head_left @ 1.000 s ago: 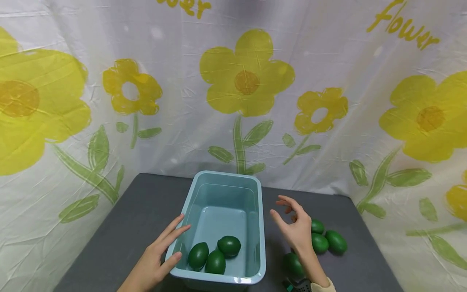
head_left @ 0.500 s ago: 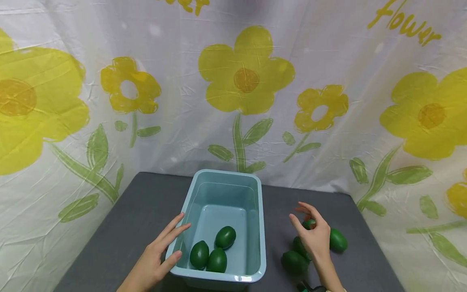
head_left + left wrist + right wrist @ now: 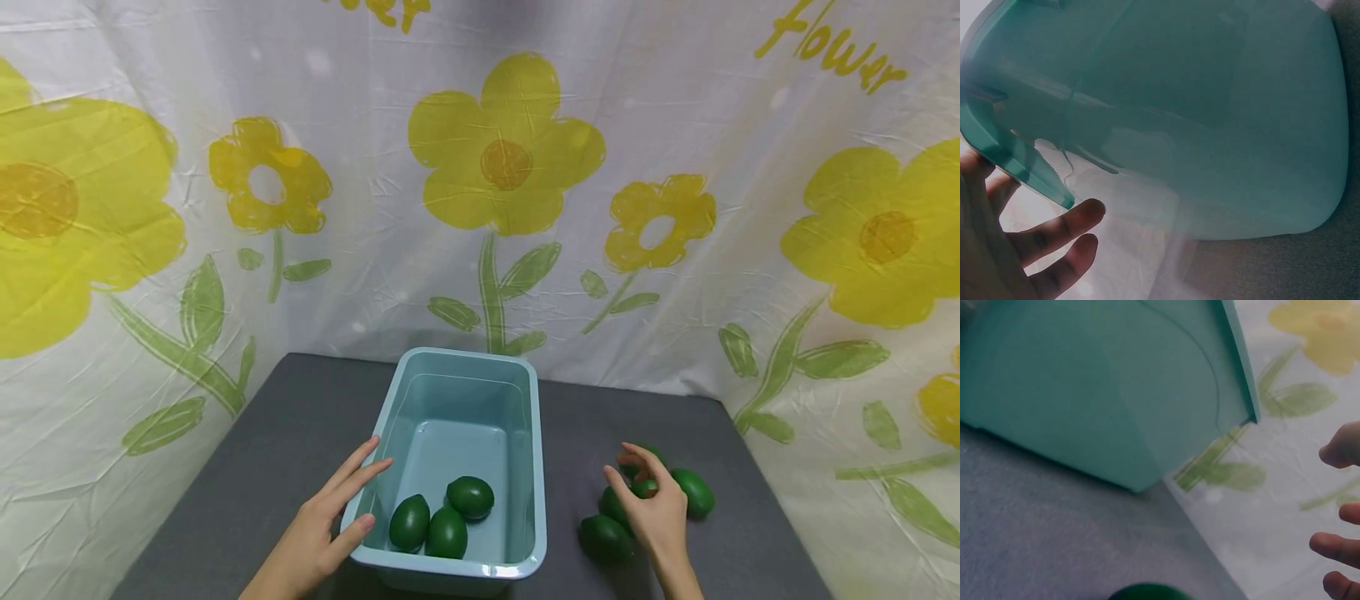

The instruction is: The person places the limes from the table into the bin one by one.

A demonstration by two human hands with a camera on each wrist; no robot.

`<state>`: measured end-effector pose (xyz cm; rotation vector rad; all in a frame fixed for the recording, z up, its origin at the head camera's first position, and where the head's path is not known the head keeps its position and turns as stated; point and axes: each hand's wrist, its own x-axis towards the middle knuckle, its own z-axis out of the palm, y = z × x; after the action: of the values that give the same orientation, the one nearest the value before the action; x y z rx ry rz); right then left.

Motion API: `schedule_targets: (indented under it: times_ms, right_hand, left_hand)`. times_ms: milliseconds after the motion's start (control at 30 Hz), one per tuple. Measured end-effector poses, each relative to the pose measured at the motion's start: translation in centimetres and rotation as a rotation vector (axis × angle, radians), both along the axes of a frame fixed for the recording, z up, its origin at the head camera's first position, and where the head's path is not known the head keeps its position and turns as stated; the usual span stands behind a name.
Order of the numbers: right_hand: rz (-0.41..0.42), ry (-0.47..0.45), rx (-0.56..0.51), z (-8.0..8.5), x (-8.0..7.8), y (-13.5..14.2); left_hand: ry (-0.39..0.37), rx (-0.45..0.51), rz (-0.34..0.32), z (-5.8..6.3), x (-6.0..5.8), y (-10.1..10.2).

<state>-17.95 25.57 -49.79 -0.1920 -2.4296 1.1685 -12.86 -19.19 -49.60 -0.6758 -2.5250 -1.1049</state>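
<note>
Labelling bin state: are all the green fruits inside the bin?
No, three green fruits lie in the blue bin, but others sit on the dark table by the right hand.

Left hand [image 3: 997, 256] low in the left corner, fingers apart, upper ones partly hidden by the rim [image 3: 1019, 162] of a teal bin [image 3: 1197, 112]; contact I can't tell. Bin wall fills most of view. Pale sheet [image 3: 1129, 256] behind, gray table [image 3: 1279, 269] lower right.

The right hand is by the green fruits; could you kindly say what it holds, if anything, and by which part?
Nothing appears held: the right hand, its fingers apart, grips none of the green fruits.
</note>
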Motion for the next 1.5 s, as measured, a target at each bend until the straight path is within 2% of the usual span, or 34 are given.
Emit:
schedule_targets:
  times_ms: [133,300,533,667,800,1167,1500]
  right_hand:
    - [0.002,-0.085,0.012,-0.5,0.4,0.5]
    - [0.032,-0.191,0.084,-1.5,0.9,1.2]
    - [0.095,-0.17,0.243,-3.1,1.3,1.9]
    - [0.128,-0.17,0.378,-3.5,1.2,2.2]
    - [0.125,-0.205,0.446,-3.5,1.0,2.4]
    - [0.096,-0.362,0.493,-2.9,0.2,2.5]
    - [0.1,-0.446,0.474,-2.0,-0.8,2.9]
  left_hand:
    - [0.002,0.003,0.004,0.0,0.0,0.0]
    - [0.002,0.002,0.005,-0.1,0.0,0.0]
    - [0.005,-0.004,-0.001,-0.1,0.1,-0.1]
    - [0.003,-0.001,-0.002,-0.1,0.1,-0.1]
    - [0.0,0.0,0.001,-0.2,0.0,-0.1]
    - [-0.017,0.007,0.003,0.0,-0.1,0.0]
    - [-0.013,0.003,0.001,0.1,-0.1,0.0]
